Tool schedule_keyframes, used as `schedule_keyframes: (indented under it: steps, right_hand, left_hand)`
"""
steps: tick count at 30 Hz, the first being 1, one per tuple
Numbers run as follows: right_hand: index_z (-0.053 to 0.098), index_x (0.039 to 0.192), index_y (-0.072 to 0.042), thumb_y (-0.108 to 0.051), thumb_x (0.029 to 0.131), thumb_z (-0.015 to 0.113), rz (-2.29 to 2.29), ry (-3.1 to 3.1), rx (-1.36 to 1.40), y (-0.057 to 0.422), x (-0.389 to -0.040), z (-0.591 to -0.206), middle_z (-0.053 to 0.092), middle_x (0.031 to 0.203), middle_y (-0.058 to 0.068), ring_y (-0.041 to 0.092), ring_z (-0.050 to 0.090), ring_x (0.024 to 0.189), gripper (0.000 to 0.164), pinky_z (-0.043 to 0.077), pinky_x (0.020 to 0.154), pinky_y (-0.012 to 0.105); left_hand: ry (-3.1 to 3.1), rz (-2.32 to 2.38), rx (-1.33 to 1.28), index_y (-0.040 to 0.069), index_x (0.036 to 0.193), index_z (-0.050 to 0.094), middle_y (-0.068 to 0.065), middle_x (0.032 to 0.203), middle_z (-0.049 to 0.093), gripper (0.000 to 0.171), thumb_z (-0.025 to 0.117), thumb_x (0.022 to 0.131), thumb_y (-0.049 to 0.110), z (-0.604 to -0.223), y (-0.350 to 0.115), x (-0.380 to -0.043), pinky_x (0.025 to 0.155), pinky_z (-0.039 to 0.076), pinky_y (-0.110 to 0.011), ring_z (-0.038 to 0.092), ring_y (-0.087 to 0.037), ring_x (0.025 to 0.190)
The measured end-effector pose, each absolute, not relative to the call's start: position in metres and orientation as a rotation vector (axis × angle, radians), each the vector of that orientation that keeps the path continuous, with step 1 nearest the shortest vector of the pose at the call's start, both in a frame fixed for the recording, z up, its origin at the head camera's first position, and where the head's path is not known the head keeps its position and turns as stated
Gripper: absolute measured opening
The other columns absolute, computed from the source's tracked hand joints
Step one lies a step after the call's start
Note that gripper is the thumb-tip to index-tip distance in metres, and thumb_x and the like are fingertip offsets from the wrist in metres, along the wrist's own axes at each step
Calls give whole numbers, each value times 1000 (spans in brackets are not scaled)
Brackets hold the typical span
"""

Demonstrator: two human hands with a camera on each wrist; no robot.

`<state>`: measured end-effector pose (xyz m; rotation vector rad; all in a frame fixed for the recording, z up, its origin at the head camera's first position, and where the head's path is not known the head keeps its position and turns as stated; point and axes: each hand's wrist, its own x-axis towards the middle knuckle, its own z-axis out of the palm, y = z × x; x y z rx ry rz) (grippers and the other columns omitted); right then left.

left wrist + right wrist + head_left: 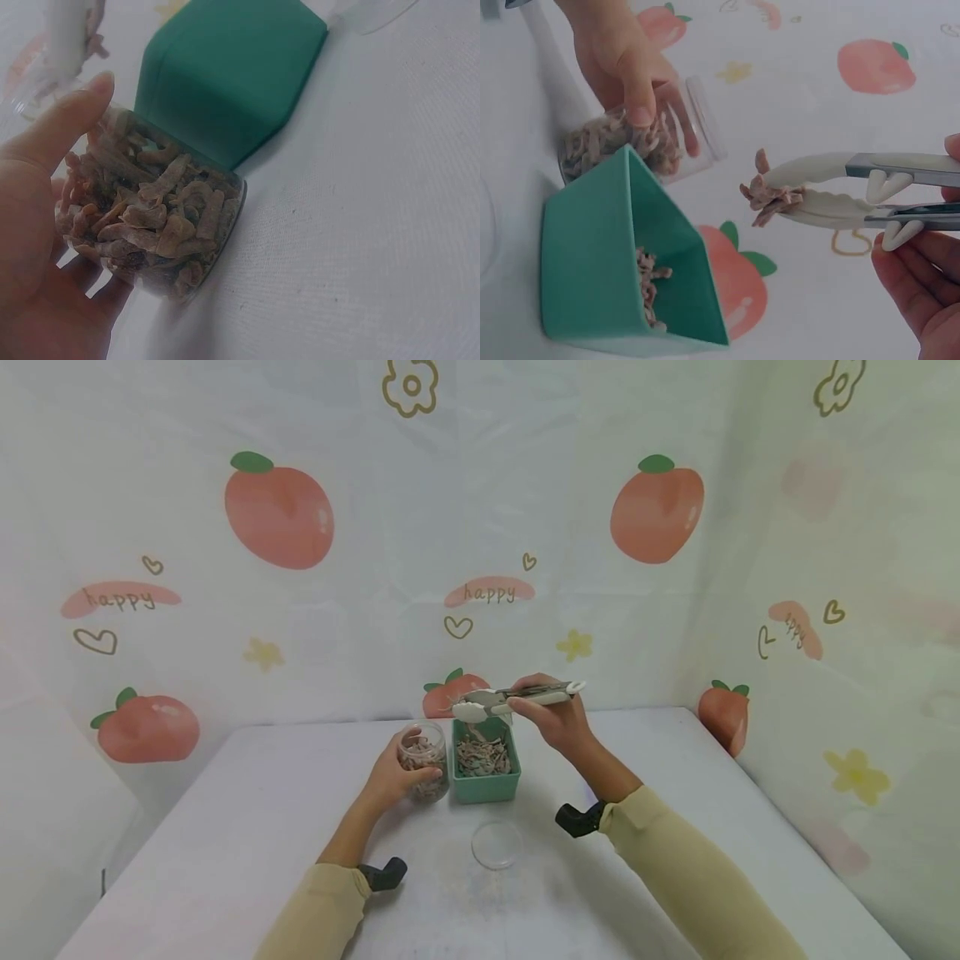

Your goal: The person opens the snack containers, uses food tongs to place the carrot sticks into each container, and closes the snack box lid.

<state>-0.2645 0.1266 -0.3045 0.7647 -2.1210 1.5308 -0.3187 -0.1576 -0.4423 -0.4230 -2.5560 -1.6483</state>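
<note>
My left hand [395, 777] is wrapped around a clear jar [225, 202], which is uncapped and largely filled with brownish dried strips [161, 217]. In my right hand [551, 718] is a pair of tongs [832, 161] with pale tips and grey handles. Several dried strips [769, 196] are pinched between the tong tips, raised above the containers. Right beside the jar stands a green box [592, 255], open at the top, with more of the same strips [482, 756] inside.
A clear round lid [497, 845] lies flat on the white table [300, 827], nearer to me than the box. Behind the table hangs a white backdrop [375, 527] printed with red fruit.
</note>
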Motion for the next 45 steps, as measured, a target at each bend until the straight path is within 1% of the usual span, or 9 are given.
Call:
schedule_keyframes:
  steps: [8, 16, 18, 22, 25, 32, 35, 39, 45]
  right_hand:
    - [62, 100, 18, 7, 86, 66, 1675, -2034, 853, 114, -267, -302, 65, 92, 28, 15, 58, 76, 18, 49, 70, 24]
    - [61, 99, 19, 11, 84, 66, 1742, -1960, 942, 98, -270, -302, 64, 88, 31, 12, 62, 73, 18, 51, 67, 24]
    - [61, 100, 20, 11, 84, 66, 1771, -1959, 944, 93, -270, -302, 64, 89, 33, 11, 63, 73, 18, 52, 67, 24]
    - [61, 101, 19, 9, 85, 66, 1794, -1970, 949, 86, -269, -301, 63, 95, 36, 13, 63, 79, 19, 52, 70, 23]
    - [62, 100, 18, 8, 84, 67, 1750, -2002, 940, 82, -268, -301, 64, 96, 34, 17, 62, 83, 19, 51, 72, 24]
    - [64, 99, 16, 7, 85, 67, 1663, -2079, 923, 78, -265, -302, 65, 97, 31, 35, 63, 91, 17, 49, 77, 27]
    - [65, 99, 14, 3, 86, 69, 1662, -2094, 918, 78, -273, -311, 66, 98, 28, 31, 63, 89, 18, 50, 76, 27]
    - [69, 98, 6, -5, 86, 72, 1637, -2112, 906, 79, -292, -329, 69, 96, 19, 21, 62, 84, 16, 51, 73, 30]
    - [70, 96, 0, -9, 85, 72, 1569, -2159, 873, 80, -297, -333, 70, 92, 10, 19, 63, 81, 14, 52, 70, 32]
  left_hand:
    - [-2556, -1646, -417, 13, 147, 35, -15, 147, 42, 88, 84, 77, 29, -441, -158, -317, 107, 31, -56, 36, -36, 135]
    - [-2559, -1649, -409, 13, 147, 35, -16, 146, 43, 88, 85, 76, 28, -441, -158, -318, 106, 32, -55, 39, -36, 133]
    - [-2565, -1650, -406, 13, 147, 35, -16, 146, 42, 89, 85, 76, 29, -441, -158, -318, 107, 32, -56, 38, -36, 134]
    - [-2564, -1665, -401, 13, 147, 34, -15, 148, 41, 89, 85, 76, 29, -442, -158, -319, 108, 31, -55, 37, -36, 135]
    - [-2561, -1688, -393, 12, 147, 32, -15, 147, 41, 90, 85, 76, 28, -442, -158, -319, 108, 31, -55, 38, -36, 134]
    - [-2587, -1697, -335, 9, 150, 27, -16, 143, 44, 96, 84, 77, 32, -442, -158, -319, 107, 33, -55, 40, -35, 132]
    - [-2595, -1696, -317, 8, 150, 26, -18, 141, 45, 97, 84, 76, 33, -440, -158, -319, 106, 33, -56, 41, -36, 131]
    - [-2612, -1665, -302, 4, 149, 26, -20, 139, 46, 98, 84, 76, 34, -441, -158, -319, 106, 33, -55, 42, -36, 130]
    - [-2616, -1645, -303, 2, 147, 28, -19, 138, 48, 96, 84, 76, 34, -441, -158, -320, 106, 33, -55, 42, -36, 130]
